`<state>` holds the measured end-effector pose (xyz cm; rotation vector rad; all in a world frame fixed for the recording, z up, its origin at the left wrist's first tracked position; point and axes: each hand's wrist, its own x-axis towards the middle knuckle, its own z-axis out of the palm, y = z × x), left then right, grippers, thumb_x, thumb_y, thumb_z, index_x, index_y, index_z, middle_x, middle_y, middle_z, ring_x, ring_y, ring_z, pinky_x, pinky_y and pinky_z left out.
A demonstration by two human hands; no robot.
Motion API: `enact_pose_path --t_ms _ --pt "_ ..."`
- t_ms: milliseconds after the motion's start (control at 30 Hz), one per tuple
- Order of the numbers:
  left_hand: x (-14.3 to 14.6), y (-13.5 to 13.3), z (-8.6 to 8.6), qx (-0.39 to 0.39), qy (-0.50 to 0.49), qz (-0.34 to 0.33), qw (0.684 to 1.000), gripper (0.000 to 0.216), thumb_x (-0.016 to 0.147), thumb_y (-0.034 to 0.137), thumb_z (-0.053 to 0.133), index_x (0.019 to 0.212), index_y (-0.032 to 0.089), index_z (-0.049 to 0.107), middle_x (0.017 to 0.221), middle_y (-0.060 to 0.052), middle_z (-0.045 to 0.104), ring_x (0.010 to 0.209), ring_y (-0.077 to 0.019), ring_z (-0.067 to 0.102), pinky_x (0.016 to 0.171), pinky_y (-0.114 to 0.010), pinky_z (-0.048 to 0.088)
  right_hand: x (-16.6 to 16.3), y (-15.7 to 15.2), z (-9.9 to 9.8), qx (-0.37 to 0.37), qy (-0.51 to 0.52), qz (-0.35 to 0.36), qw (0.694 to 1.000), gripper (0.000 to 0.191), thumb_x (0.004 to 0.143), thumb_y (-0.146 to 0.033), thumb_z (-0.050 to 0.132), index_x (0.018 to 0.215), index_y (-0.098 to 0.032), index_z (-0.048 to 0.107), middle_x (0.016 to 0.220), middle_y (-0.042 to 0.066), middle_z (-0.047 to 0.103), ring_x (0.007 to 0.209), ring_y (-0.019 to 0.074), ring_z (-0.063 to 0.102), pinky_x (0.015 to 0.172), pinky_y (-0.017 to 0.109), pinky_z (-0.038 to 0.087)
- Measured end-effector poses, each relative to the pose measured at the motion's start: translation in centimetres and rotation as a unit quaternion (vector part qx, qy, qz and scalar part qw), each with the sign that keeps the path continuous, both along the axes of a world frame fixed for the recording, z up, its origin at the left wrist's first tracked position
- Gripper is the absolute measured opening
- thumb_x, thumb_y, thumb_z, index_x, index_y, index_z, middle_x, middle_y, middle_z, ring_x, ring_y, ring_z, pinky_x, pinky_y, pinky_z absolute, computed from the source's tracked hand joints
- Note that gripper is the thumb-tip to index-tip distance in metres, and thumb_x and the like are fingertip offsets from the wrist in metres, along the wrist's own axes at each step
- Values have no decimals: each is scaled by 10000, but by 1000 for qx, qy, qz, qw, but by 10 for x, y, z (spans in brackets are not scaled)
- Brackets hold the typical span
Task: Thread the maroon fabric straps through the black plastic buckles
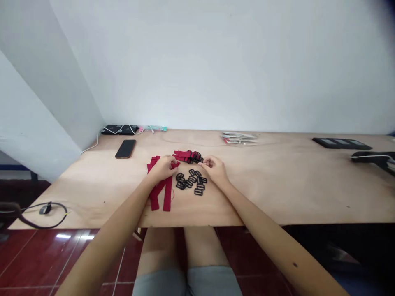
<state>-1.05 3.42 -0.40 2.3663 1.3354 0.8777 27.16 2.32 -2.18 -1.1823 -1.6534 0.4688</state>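
Note:
My left hand (164, 167) is closed on the end of a red webbing strap (176, 165), which sticks out from between thumb and fingers. Below and beside it, several red strap pieces (167, 193) lie spread on the table. My right hand (215, 167) has thumb and index finger pinched together; whatever is between them is too small to make out. Its fingertips are close to a bundle of red straps (182, 155) fitted with black buckles (195, 156). Between my two hands and nearer to me lies a loose pile of black slide buckles (191, 179).
On the wooden table (277, 185) lie a phone (125, 149), black boxes with a white cable (119, 130), flat plastic packets (238, 138) and a black tray (342, 143). A black cable loop (43, 227) is at the left edge. A white wall (231, 65) stands behind.

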Motion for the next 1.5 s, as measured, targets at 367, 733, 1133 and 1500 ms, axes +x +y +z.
enact_pose_path --t_ms 367,733,1133,1500 --pt "-1 -1 -3 -39 -28 9 999 374 849 122 654 1214 203 654 1031 -45 788 836 -204 735 789 -314 553 -4 3 -4 -30 21 49 998 507 839 -637 779 676 -235 517 640 -5 556 623 180 531 611 315 420" --pt "3 -6 7 -50 -17 30 998 458 871 55 571 1295 208 651 1046 -65 799 878 -232 744 799 -316 541 -5 -4 4 7 -38 5 999 602 871 -635 742 597 -244 376 575 -29 434 580 152 407 600 306 356" --pt "1 -5 12 -60 -25 52 997 380 894 37 528 1190 181 717 1044 -100 805 958 -257 759 917 -377 572 -3 -5 5 -8 -32 -3 999 550 876 -583 760 603 -245 423 574 -19 490 580 161 451 588 304 377" --pt "-1 8 -6 -158 -199 -7 967 303 929 120 506 1162 154 697 991 -103 769 902 -213 745 857 -361 605 -4 -5 5 -32 5 20 999 473 836 -608 808 673 -238 562 616 0 574 595 176 501 579 313 402"
